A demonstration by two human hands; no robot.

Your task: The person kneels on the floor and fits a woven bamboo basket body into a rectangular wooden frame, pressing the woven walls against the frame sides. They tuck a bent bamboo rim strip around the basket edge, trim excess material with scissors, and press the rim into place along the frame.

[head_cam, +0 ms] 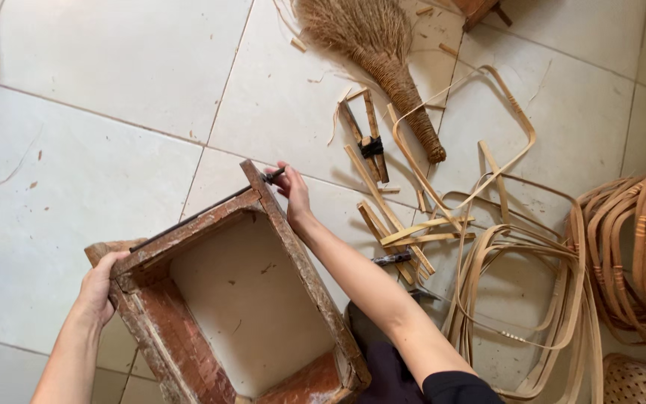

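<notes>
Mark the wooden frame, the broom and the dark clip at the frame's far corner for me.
wooden frame (293,247): head view, on its right-hand wall.
broom (401,86): head view, on the bound neck below the bristles.
dark clip (272,175): head view, on its middle, beside the right hand's fingertips.

No packages, labels, signs or screens anywhere in this shot, honestly. Looked over every corner of the frame and there's nothing of that sort showing.
</notes>
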